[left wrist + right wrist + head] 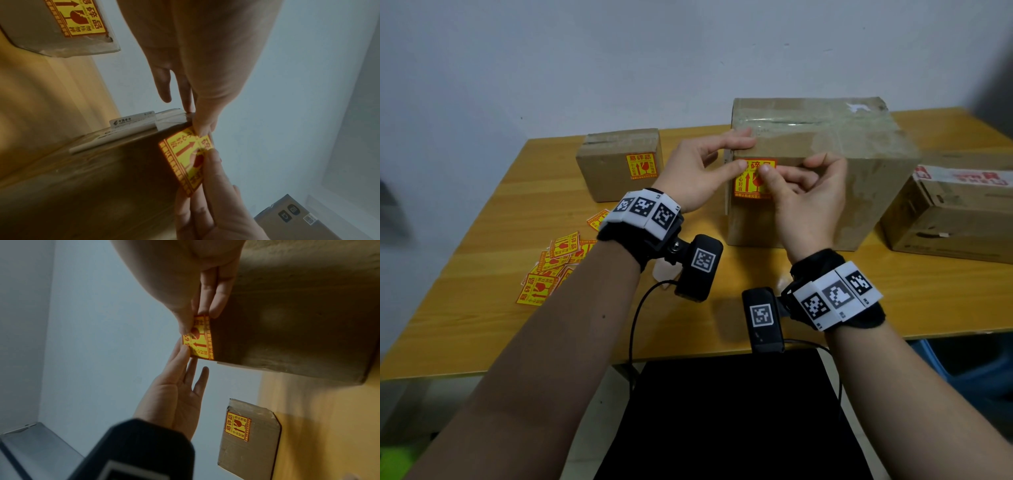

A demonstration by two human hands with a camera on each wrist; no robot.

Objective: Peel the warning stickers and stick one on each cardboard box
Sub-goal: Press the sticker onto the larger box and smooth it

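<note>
A red-and-yellow warning sticker [748, 186] lies on the front face of the large cardboard box [825, 164] in the middle of the table. My left hand [702, 168] presses its thumb on the sticker's upper left, its straight fingers resting on the box's top edge. My right hand [808, 192] presses its thumb on the sticker's right half, the other fingers loosely curled against the box face. Both wrist views show the two thumbs on the sticker [180, 155] [202, 344]. The small box [619, 164] at the left carries its own sticker [641, 166].
A third box [955, 212] with taped top stands at the right, no sticker visible on it. Several loose stickers [558, 263] lie scattered on the wooden table [482, 325] at the left. A grey wall stands behind; the table's front edge is near my forearms.
</note>
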